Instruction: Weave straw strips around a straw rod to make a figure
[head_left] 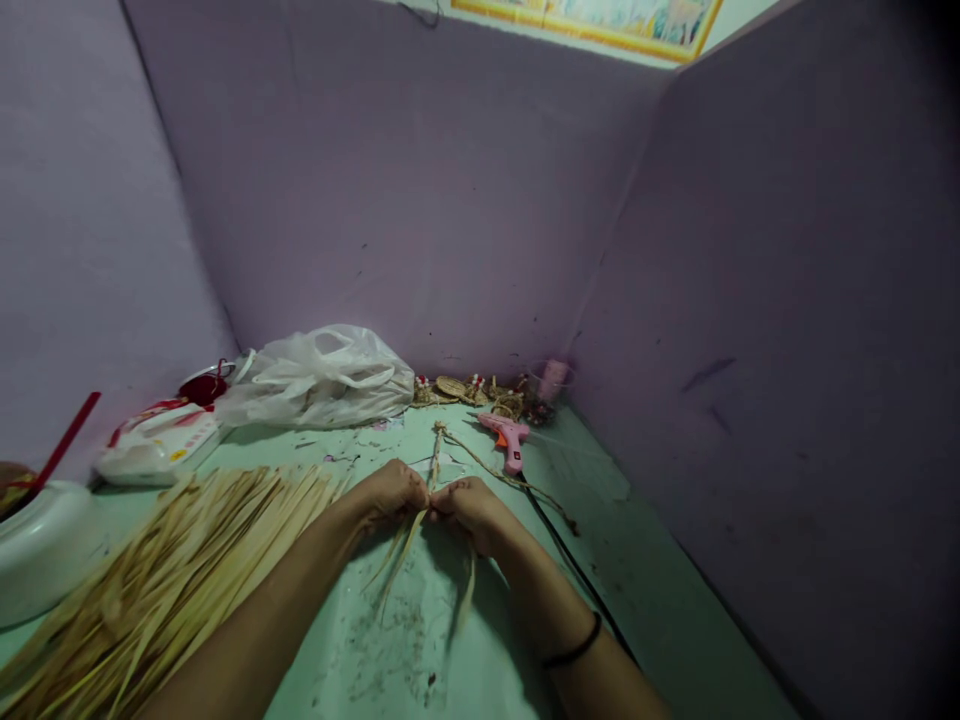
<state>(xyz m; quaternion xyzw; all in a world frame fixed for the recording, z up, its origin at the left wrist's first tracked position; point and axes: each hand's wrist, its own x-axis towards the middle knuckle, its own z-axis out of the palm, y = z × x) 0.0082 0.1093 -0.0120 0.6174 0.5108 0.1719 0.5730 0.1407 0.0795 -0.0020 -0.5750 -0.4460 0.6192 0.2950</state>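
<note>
A thin straw braid (437, 458) runs from a knot on the green table (375, 620) down to my two hands, which nearly touch. My left hand (397, 492) is closed in a pinch on the braid's lower end. From the other side my right hand (466, 505) pinches it too, fingers curled. Loose strands (401, 565) hang below both hands. Another thin cord (487, 463) goes from the knot toward the right. A dark band circles the right wrist.
Many dry straw strips (172, 560) lie at left. A pink glue gun (510, 440) with a black cable is beyond my right hand. Farther back are a plastic bag (322, 380), a white packet (161, 440) and straw ornaments (451, 388). A white bowl (45, 550) stands far left.
</note>
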